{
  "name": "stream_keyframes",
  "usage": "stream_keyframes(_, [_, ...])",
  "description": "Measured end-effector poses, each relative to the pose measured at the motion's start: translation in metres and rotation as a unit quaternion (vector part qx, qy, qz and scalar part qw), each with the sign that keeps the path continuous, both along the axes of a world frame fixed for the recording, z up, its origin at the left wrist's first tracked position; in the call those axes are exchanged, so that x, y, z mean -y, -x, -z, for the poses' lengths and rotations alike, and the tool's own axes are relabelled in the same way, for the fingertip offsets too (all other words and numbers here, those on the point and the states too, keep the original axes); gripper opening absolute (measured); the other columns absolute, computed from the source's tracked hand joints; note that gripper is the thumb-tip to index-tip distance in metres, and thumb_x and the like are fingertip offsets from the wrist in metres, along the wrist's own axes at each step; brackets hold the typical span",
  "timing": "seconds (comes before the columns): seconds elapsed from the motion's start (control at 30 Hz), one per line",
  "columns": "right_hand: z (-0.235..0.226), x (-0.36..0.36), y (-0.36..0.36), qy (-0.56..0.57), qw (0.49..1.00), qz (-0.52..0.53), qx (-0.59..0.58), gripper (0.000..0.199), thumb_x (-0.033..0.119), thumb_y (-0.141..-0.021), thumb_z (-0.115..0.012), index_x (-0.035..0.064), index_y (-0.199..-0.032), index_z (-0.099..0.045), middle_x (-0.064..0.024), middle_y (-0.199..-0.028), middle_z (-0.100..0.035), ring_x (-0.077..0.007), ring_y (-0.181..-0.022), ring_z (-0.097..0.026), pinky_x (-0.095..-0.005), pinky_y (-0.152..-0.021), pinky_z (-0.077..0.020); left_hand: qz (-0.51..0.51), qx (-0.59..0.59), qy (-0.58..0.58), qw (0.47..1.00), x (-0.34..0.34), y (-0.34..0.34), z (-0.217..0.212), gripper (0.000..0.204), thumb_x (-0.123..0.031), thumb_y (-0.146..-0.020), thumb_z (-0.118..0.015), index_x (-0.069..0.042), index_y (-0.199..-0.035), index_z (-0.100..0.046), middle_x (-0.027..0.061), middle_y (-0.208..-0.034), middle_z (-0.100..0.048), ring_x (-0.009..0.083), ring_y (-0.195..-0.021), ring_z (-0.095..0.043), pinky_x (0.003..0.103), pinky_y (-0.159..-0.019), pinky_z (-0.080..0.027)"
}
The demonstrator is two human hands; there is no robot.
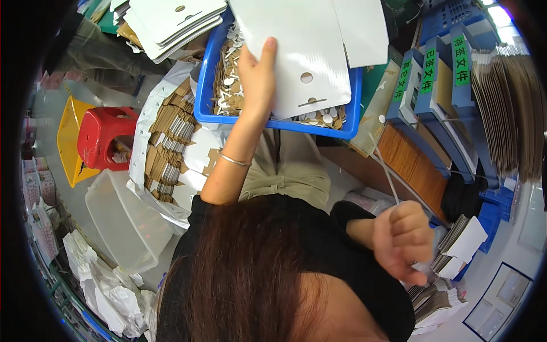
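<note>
Hair (245, 268) down over a black shirt (364, 273). Close by, on a bent arm, right hand (401, 239) out to the side. Curls into a loose fist, fingers folded in, hardly any gap. Seems to grip one end of a thin strip (389, 179), white, slanting up and away; cannot tell the exact hold, hidden behind the knuckles.

Ahead, left arm (225, 179) stretched forward, bangle (235, 162) above the wrist, left hand (257, 77) at the left edge of a white board (307, 45). Lays the thumb on the face, tucks the other fingers around the edge, and so closes on it; cannot tell how firmly. Under hand and board, blue tray (228, 119), white and brown scraps (228, 81) heaped inside. Board across the tray, covering most of it. Against it, on the right, a second panel (364, 34), also white; cannot tell whether joined.

Left of the tray, brown-and-white cards (171, 139) in a white sack (145, 128). To the right, desk (407, 162), blue file holders (430, 108) with green labels (460, 60), brown sheets (504, 108) on edge. Lower left, clear tub (122, 219) and crumpled bags (108, 290) on a grey floor (48, 131). Farther off, red stool (97, 137), yellow bin (71, 142), stacked boards (174, 25), and another person's trousers (102, 57). Lower right, framed notice (498, 302).
</note>
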State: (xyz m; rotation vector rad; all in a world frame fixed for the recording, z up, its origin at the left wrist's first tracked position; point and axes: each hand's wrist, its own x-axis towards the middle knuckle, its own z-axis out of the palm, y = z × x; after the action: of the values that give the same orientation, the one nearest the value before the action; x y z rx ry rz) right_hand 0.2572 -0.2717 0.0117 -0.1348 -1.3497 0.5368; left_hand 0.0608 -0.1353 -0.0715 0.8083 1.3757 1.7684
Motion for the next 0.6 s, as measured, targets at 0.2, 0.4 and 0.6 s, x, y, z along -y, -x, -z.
stream_keyframes(0.2, [0.014,-0.041,0.007,0.331,0.848,0.323,0.257,0.012,-0.002,-0.066,-0.069,0.0007,-0.077,-0.064,0.0038,-0.047,-0.039,-0.0059,-0.043,-0.029,-0.0177,-0.044,-0.0256,0.046,0.183,0.031,0.982,0.014,0.008,-0.038,0.039,-0.03,-0.086,-0.055,0.003,-0.105,-0.049,0.0231,-0.094,-0.057,0.0297,-0.083,-0.058,0.034,-0.07,-0.046])
stream_keyframes(0.4, [0.035,-0.07,0.022,0.239,0.894,0.179,0.334,0.008,-0.004,-0.063,-0.065,0.0001,-0.066,-0.059,0.0033,-0.045,-0.037,-0.0071,-0.041,-0.027,-0.0195,-0.041,-0.0238,0.103,0.214,0.02,0.971,0.025,0.006,-0.048,0.049,-0.035,-0.085,-0.056,0.006,-0.112,-0.047,0.0317,-0.108,-0.051,0.0404,-0.1,-0.053,0.043,-0.084,-0.041])
stream_keyframes(0.6, [0.033,-0.074,0.029,0.243,0.915,0.107,0.303,0.008,-0.003,-0.06,-0.063,-0.0006,-0.06,-0.055,0.0008,-0.044,-0.038,-0.0103,-0.038,-0.025,-0.0233,-0.038,-0.0233,0.106,0.242,0.014,0.964,0.022,0.005,-0.043,0.052,-0.036,-0.085,-0.057,0.006,-0.114,-0.048,0.0329,-0.113,-0.049,0.0409,-0.101,-0.052,0.045,-0.086,-0.04])
